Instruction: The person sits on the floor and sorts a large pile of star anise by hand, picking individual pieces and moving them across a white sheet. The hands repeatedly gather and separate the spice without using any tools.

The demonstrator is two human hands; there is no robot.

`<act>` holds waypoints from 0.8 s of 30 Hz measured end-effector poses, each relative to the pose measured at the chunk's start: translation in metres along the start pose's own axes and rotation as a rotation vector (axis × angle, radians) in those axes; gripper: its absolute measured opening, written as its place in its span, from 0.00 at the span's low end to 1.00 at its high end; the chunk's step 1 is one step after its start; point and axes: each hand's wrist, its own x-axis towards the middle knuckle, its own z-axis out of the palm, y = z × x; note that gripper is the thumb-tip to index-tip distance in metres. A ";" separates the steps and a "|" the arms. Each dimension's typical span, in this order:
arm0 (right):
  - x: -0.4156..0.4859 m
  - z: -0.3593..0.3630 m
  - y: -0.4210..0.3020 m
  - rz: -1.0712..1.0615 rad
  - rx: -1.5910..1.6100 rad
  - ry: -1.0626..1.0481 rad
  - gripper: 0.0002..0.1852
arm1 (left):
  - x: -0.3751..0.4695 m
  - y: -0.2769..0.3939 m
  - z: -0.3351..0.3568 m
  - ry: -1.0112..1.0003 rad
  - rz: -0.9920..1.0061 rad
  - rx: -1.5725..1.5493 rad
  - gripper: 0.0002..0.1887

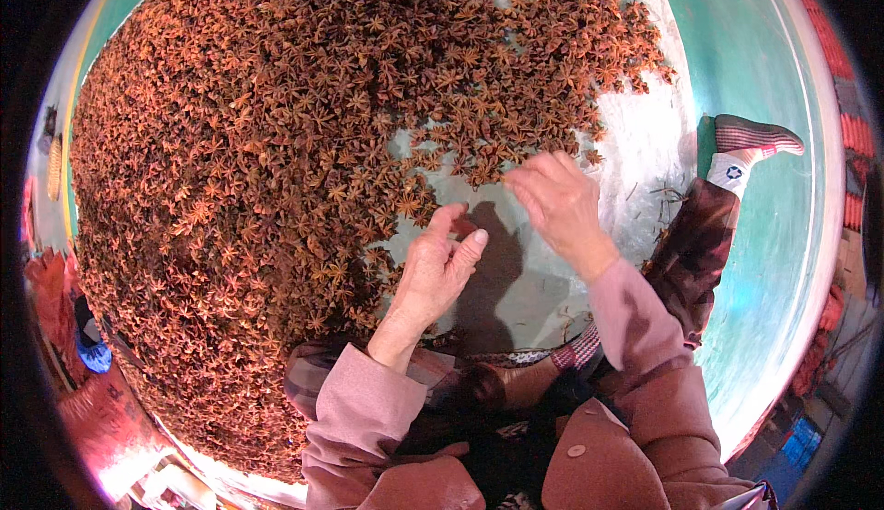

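A wide heap of dried star anise (276, 137) spreads over a pale plastic sheet (635, 130) in front of me. My left hand (442, 254) hovers by the heap's near edge, its fingers curled and thumb apart, with nothing visible between them. To its right, my right hand (563, 206) bends its fingers down beside a few loose star anise pods (487, 165). Its fingertips are close to these pods; whether they pinch one is hidden. A shadow falls on the bare patch of sheet between my hands.
My stretched leg, in a checked shoe (756, 136), lies on the right, while the other is folded before me. Thin stalks (666, 196) are scattered near that leg. Green floor (753, 254) borders the sheet. Red sacks (110, 427) stand at the lower left.
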 end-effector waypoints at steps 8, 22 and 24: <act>-0.069 -0.012 -0.057 0.450 0.441 -0.116 0.04 | -0.018 0.017 0.005 -0.539 -0.277 -0.254 0.18; 0.002 0.047 -0.043 0.360 -0.312 -0.222 0.12 | -0.006 0.017 -0.027 0.284 -0.373 -0.888 0.19; 0.004 0.063 -0.040 0.439 -0.294 -0.148 0.11 | -0.004 0.012 -0.023 0.298 -0.283 -0.775 0.18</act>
